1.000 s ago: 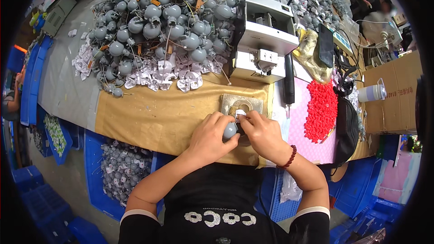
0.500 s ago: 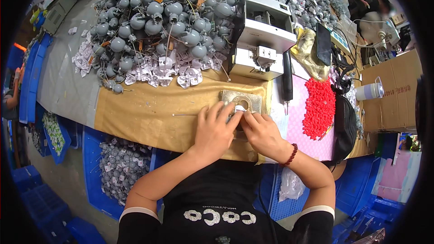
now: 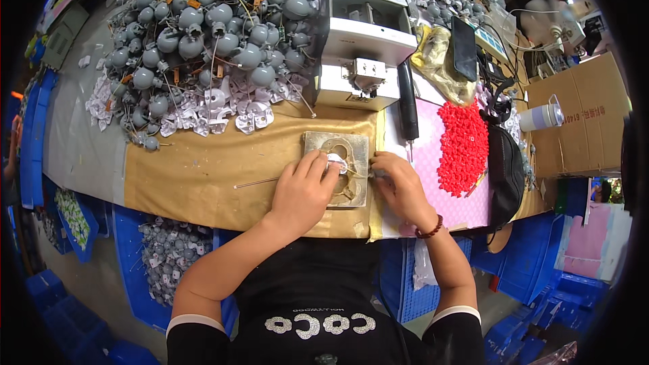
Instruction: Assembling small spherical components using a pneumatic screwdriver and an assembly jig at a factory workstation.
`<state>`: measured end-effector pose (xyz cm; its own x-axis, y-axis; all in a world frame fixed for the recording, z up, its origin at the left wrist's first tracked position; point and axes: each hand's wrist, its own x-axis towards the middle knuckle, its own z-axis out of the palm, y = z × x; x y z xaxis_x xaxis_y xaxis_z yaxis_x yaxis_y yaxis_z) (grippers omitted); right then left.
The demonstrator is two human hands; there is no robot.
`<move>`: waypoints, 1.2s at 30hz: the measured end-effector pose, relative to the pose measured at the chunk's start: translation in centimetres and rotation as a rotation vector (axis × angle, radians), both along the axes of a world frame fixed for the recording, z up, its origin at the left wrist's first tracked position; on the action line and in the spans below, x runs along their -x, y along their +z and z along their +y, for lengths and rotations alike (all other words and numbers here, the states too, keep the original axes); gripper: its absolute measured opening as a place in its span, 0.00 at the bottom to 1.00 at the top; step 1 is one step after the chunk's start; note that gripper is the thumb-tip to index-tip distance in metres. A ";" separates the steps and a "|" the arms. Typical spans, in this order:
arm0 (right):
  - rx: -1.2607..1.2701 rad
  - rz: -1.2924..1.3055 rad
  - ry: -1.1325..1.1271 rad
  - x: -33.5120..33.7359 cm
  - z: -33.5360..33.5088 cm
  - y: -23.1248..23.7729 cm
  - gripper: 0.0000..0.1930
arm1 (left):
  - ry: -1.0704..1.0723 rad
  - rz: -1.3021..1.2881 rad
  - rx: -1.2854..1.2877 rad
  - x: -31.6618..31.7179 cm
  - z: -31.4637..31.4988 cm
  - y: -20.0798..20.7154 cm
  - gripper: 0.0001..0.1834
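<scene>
A square metal fixture with a rounded recess lies on the tan cloth. Over its left part reaches my left hand, fingers closed on a small white plastic part in the recess. A thin rod sticks out to the left from under this hand. Just off the fixture's right edge, my right hand pinches a small greyish piece, mostly covered by the fingers. A thin pale strand runs between the white part and that piece.
Grey round-headed parts with wires pile up behind, white plastic pieces before them. A metal press-like machine stands beyond the fixture. To the right lie a black screwdriver, red small parts and a black bag.
My right hand has moved right, away from my left hand and off the fixture. My left hand stays at the white part. The whole view has shifted slightly.
</scene>
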<state>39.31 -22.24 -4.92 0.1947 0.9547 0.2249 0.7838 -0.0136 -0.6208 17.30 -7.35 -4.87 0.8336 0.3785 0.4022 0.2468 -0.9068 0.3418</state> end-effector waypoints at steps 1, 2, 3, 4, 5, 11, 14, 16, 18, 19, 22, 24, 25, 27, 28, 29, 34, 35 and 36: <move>-0.048 0.022 -0.062 0.1 0.1 -0.8 0.17 | 0.002 0.001 -0.003 0.1 0.0 -0.2 0.23; -0.098 0.045 -0.123 0.3 0.3 -1.4 0.16 | 0.004 0.002 -0.006 0.1 -0.1 -0.3 0.23; -0.140 0.167 -0.195 0.3 0.3 -2.0 0.15 | 0.005 -0.001 -0.009 0.1 -0.1 -0.3 0.23; -0.154 0.372 -0.225 0.6 0.6 -2.1 0.14 | 0.005 -0.004 -0.011 0.1 -0.1 -0.3 0.23; -0.187 0.585 -0.260 0.8 1.0 -2.2 0.12 | 0.005 -0.007 -0.013 0.1 -0.1 -0.3 0.23; 0.092 1.485 -0.297 0.2 3.1 1.0 0.10 | -0.031 -0.014 -0.018 0.3 0.2 0.2 0.19; 0.143 1.643 -0.186 0.0 3.6 1.3 0.10 | -0.031 -0.020 -0.024 0.3 0.1 0.2 0.19; 0.058 1.636 -0.099 0.5 3.9 1.5 0.11 | -0.036 -0.026 -0.027 0.3 0.2 0.3 0.19; 0.023 1.560 -0.030 0.8 4.0 1.9 0.14 | -0.036 -0.034 -0.033 0.3 0.2 0.3 0.18; 0.021 1.531 -0.027 0.9 4.1 2.2 0.16 | -0.038 -0.039 -0.038 0.3 0.3 0.3 0.18; 0.042 1.503 -0.048 1.1 4.5 2.9 0.18 | -0.043 -0.037 -0.034 0.3 0.3 0.5 0.17; 0.098 1.521 -0.019 0.8 4.7 3.1 0.17 | -0.047 -0.041 -0.037 0.4 0.5 0.5 0.16; 0.135 1.427 -0.025 0.9 4.8 3.1 0.16 | -0.049 -0.048 -0.043 0.5 0.5 0.4 0.16; 0.207 1.129 -0.064 1.6 5.4 2.8 0.14 | -0.056 -0.046 -0.024 0.7 0.6 0.1 0.17; 0.177 1.014 -0.076 2.0 5.7 2.2 0.13 | -0.061 -0.038 0.002 0.8 0.7 0.0 0.19; 0.150 0.897 -0.095 2.4 5.9 1.6 0.12 | -0.066 -0.029 0.028 0.9 0.7 -0.1 0.22; 0.045 0.288 -0.147 3.5 6.7 -0.1 0.14 | -0.074 -0.065 0.072 1.0 1.0 0.2 0.19; 0.032 0.220 -0.147 3.6 6.7 0.0 0.15 | -0.075 -0.082 0.087 1.0 1.1 0.3 0.19; 0.018 0.153 -0.149 3.8 6.5 -0.1 0.15 | -0.058 -0.083 0.102 1.0 1.0 0.3 0.17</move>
